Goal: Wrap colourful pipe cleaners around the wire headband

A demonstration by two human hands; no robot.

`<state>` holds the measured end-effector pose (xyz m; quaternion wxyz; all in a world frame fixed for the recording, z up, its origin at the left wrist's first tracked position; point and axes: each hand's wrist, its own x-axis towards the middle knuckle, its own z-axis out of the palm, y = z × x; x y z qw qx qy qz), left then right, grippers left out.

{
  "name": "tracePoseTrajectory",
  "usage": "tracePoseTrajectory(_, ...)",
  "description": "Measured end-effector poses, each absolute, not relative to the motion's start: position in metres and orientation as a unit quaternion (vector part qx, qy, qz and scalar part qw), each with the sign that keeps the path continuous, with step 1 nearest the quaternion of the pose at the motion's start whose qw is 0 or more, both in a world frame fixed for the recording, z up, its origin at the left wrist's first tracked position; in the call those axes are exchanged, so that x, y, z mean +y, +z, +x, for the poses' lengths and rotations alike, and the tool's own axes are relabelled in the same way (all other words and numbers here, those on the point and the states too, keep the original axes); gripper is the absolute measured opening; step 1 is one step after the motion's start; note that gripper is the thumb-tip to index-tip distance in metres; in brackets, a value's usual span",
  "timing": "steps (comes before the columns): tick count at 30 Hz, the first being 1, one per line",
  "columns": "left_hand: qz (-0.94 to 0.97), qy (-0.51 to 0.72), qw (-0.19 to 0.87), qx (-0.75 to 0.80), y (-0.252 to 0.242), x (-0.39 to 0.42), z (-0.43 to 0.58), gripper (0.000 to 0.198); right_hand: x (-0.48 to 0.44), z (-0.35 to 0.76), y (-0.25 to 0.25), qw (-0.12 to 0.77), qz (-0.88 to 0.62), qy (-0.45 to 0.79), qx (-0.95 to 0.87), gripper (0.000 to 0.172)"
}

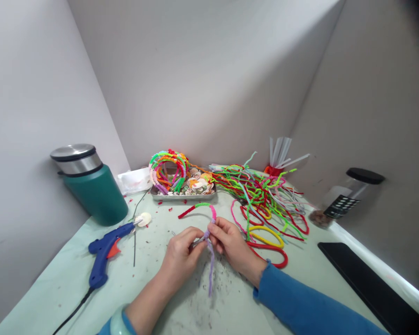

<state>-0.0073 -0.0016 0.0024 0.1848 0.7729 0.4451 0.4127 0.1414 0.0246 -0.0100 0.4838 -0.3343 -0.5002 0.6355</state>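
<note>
Nearest: a loose lilac tail of fuzzy pipe cleaner [210, 274] trails toward the wearer above the pale green table cover [237, 309]. Just beyond, the hands work close together. Left hand [179, 253] — thumb and fingers pinched on a thin grey, metallic-looking strip [198, 242]. Right hand [230, 241] — fingertips closed on the lilac stretch of a curved, fuzzy band in red, green, pink and lilac [213, 212]. Band sits front and centre, between wearer and shallow metal tray [174, 197].

Step looks like winding lilac onto the strip. Best done, I judge, with the left grip steady right beside the last turn, the right drawing the tail snug, each coil laid against its neighbour; a slack turn could gap or slide.

Lie of the band: a C-shaped hoop, no single straight axis. Pink side runs away from the wearer, green arches over at the far end, red tip points left and slightly nearward. The C's mouth faces left.

Farther off, the tray bears multicoloured fuzzy hoops [153, 170].
</note>
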Motion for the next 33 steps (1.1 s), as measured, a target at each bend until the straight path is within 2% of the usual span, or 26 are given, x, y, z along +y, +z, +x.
tracePoseTrajectory(11,0.776,0.408,0.152,0.456,0.0019,-0.0046,-0.0049,0.016,0.0245,0.1406,-0.0098,0.483,-0.342,0.631,-0.501,0.027)
tracePoseTrajectory(15,0.763,0.408,0.13,0.485,0.0024,-0.0039,-0.0045,0.026,0.024,0.1401,-0.0102,0.482,-0.339,0.635,-0.499,0.027)
tracePoseTrajectory(20,0.754,0.384,0.18,0.502,0.0041,-0.0042,-0.0058,0.031,0.0236,0.14,-0.012,0.481,-0.333,0.64,-0.499,0.026)
tracePoseTrajectory(23,0.754,0.39,0.178,0.497,0.0037,-0.0052,-0.0057,0.029,0.0241,0.1405,-0.0127,0.485,-0.332,0.642,-0.492,0.027)
tracePoseTrajectory(29,0.742,0.451,0.124,0.481,0.0009,-0.0038,-0.0058,0.006,0.0259,0.1413,-0.01,0.505,-0.332,0.663,-0.441,0.029)
tracePoseTrajectory(33,0.772,0.465,0.088,0.424,0.0009,-0.0033,-0.006,0.012,0.0261,0.1412,-0.0077,0.507,-0.331,0.676,-0.421,0.03)
